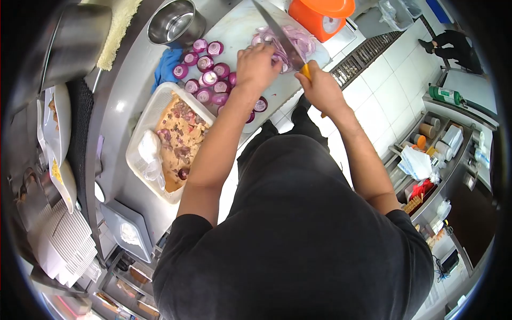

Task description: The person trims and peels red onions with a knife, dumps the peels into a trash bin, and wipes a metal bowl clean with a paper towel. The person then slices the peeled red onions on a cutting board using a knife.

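My right hand (321, 88) is closed round the yellow handle of a large knife (282, 37). The blade lies over sliced red onion (304, 40) on a white cutting board (234, 26). My left hand (258, 66) is beside the blade, fingers bent down at the slices; what is under its fingertips is hidden. Several peeled red onions with cut ends (205, 63) are grouped on the board left of my left hand, and a few more (260, 104) are by my left forearm.
A white basket (140, 125) with brownish scraps and a plastic bag stands left of my left forearm. Behind it are a blue cloth (168, 68) and a steel pot (176, 24). An orange scale (322, 18) is beyond the board. A person's dark-clothed legs (453, 45) show far right.
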A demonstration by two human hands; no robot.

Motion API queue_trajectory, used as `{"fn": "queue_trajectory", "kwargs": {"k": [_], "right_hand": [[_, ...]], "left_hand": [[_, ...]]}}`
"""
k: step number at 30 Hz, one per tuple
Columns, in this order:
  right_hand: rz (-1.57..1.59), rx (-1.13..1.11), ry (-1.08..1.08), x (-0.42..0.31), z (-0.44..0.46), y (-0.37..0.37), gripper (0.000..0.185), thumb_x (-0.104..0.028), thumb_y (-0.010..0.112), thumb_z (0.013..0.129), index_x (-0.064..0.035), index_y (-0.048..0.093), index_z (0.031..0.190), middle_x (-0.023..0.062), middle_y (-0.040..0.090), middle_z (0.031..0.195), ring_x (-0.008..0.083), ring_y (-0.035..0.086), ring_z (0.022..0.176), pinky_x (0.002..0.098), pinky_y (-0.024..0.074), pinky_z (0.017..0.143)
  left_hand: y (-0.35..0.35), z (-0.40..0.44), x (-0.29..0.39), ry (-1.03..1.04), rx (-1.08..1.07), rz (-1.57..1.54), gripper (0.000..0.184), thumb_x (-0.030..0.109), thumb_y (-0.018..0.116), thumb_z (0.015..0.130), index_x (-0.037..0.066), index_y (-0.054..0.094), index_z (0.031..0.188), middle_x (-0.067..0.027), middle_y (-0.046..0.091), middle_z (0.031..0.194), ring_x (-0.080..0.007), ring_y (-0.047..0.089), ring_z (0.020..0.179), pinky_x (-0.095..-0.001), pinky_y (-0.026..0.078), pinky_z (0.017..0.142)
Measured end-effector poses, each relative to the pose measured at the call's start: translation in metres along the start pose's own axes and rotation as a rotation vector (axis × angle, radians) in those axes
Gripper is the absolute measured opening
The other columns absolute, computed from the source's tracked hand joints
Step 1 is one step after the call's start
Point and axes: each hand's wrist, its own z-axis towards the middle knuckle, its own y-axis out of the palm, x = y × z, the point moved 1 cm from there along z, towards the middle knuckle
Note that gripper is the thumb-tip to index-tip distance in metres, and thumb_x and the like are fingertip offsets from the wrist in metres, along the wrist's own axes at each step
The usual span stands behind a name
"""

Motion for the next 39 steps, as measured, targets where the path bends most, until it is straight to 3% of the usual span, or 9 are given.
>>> {"fn": "queue_trajectory", "kwargs": {"k": [3, 12, 18, 25, 31, 34, 35, 38, 39], "right_hand": [[-0.02, 0.027, 0.004, 0.013, 0.0, -0.005, 0.041, -0.036, 0.063, 0.106, 0.0038, 0.053, 0.107, 0.0309, 0.07, 0.082, 0.0492, 0.071, 0.08, 0.0561, 0.0553, 0.071], [-0.002, 0.028, 0.005, 0.026, -0.011, 0.002, 0.04, -0.034, 0.063, 0.104, 0.0037, 0.054, 0.111, 0.0296, 0.071, 0.08, 0.0489, 0.071, 0.079, 0.0573, 0.0558, 0.071], [0.066, -0.031, -0.051, 0.026, -0.015, 0.017, 0.037, -0.035, 0.063, 0.104, 0.0004, 0.055, 0.11, 0.0284, 0.071, 0.082, 0.0494, 0.07, 0.079, 0.0575, 0.0539, 0.072], [0.119, -0.311, -0.047, 0.014, -0.008, 0.052, 0.039, -0.039, 0.063, 0.103, -0.0015, 0.058, 0.111, 0.0274, 0.071, 0.09, 0.048, 0.07, 0.086, 0.0567, 0.0537, 0.079], [0.003, -0.311, -0.047, 0.027, 0.001, 0.057, 0.04, -0.041, 0.063, 0.103, -0.0039, 0.059, 0.117, 0.0267, 0.073, 0.094, 0.0471, 0.071, 0.092, 0.0561, 0.0546, 0.081], [-0.069, -0.237, -0.017, 0.033, 0.008, 0.047, 0.041, -0.04, 0.063, 0.103, -0.004, 0.06, 0.121, 0.026, 0.074, 0.096, 0.0463, 0.072, 0.092, 0.0557, 0.0557, 0.082], [-0.09, -0.209, -0.015, 0.034, 0.011, 0.045, 0.041, -0.04, 0.063, 0.103, -0.0039, 0.06, 0.122, 0.0258, 0.074, 0.096, 0.046, 0.072, 0.092, 0.0556, 0.056, 0.082], [-0.137, -0.152, -0.026, 0.037, 0.015, 0.045, 0.043, -0.04, 0.063, 0.103, -0.0033, 0.06, 0.125, 0.0246, 0.075, 0.095, 0.0448, 0.073, 0.09, 0.0553, 0.0569, 0.082], [-0.151, -0.147, -0.018, 0.036, 0.016, 0.046, 0.043, -0.039, 0.063, 0.103, -0.0034, 0.06, 0.125, 0.0244, 0.075, 0.095, 0.0445, 0.073, 0.09, 0.0553, 0.0571, 0.081]], "left_hand": [[0.01, 0.009, 0.014, -0.065, -0.186, 0.159, 0.057, 0.046, 0.079, 0.085, 0.008, 0.071, 0.126, -0.0122, 0.071, 0.124, -0.0306, 0.066, 0.119, -0.0464, 0.042, 0.104], [0.018, 0.016, 0.012, -0.152, -0.185, 0.232, 0.064, 0.055, 0.079, 0.08, 0.006, 0.075, 0.121, -0.0142, 0.071, 0.122, -0.03, 0.065, 0.119, -0.0449, 0.04, 0.105], [-0.021, 0.005, -0.04, -0.241, 0.158, -0.281, 0.057, 0.047, 0.088, 0.077, 0.004, 0.077, 0.113, -0.0123, 0.074, 0.109, -0.0234, 0.068, 0.094, -0.0396, 0.053, 0.083], [-0.035, -0.015, -0.076, -0.389, 0.167, -0.528, 0.055, 0.036, 0.092, 0.076, 0.001, 0.076, 0.115, -0.0083, 0.073, 0.102, -0.0177, 0.063, 0.081, -0.0321, 0.054, 0.077], [-0.013, -0.027, -0.062, -0.405, 0.268, -0.571, 0.054, 0.034, 0.093, 0.076, 0.004, 0.077, 0.118, -0.0098, 0.073, 0.107, -0.0215, 0.065, 0.088, -0.0351, 0.055, 0.08], [0.003, -0.024, -0.053, -0.269, 0.269, -0.511, 0.053, 0.032, 0.094, 0.075, 0.009, 0.078, 0.12, -0.0111, 0.073, 0.109, -0.0265, 0.067, 0.093, -0.038, 0.056, 0.083], [0.009, -0.023, -0.05, -0.228, 0.275, -0.515, 0.054, 0.038, 0.093, 0.075, 0.014, 0.078, 0.121, -0.0103, 0.072, 0.117, -0.029, 0.067, 0.104, -0.0421, 0.052, 0.093], [0.023, -0.028, -0.039, -0.157, 0.164, -0.163, 0.054, 0.044, 0.09, 0.076, 0.017, 0.079, 0.121, -0.0091, 0.069, 0.129, -0.0293, 0.061, 0.12, -0.0448, 0.044, 0.104], [0.026, -0.032, -0.038, -0.179, 0.086, -0.098, 0.053, 0.046, 0.087, 0.077, 0.02, 0.078, 0.123, -0.008, 0.064, 0.138, -0.0298, 0.054, 0.13, -0.0461, 0.037, 0.109]]}}
